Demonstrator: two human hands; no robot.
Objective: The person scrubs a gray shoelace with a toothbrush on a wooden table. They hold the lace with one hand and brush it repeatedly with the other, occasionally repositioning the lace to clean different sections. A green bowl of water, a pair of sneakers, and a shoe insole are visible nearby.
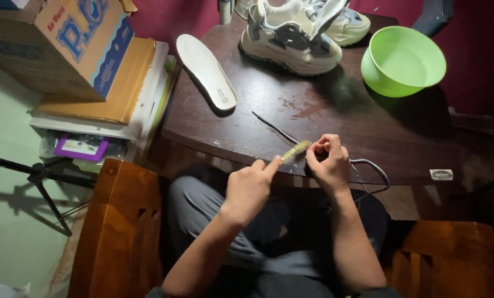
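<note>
In the head view, at centre frame over the bench [368, 149] edge, the left hand [249, 187] gripped a small brush [294, 151] by its handle, while the right hand [329, 163] pinched a dark shoelace [371, 165]. The lace looked limp and light, best pinched near the brushed part.

Dim room, dark wooden table [401, 149], magenta wall [479, 60], pale green wall [4, 182], wooden chairs [117, 232]
</note>
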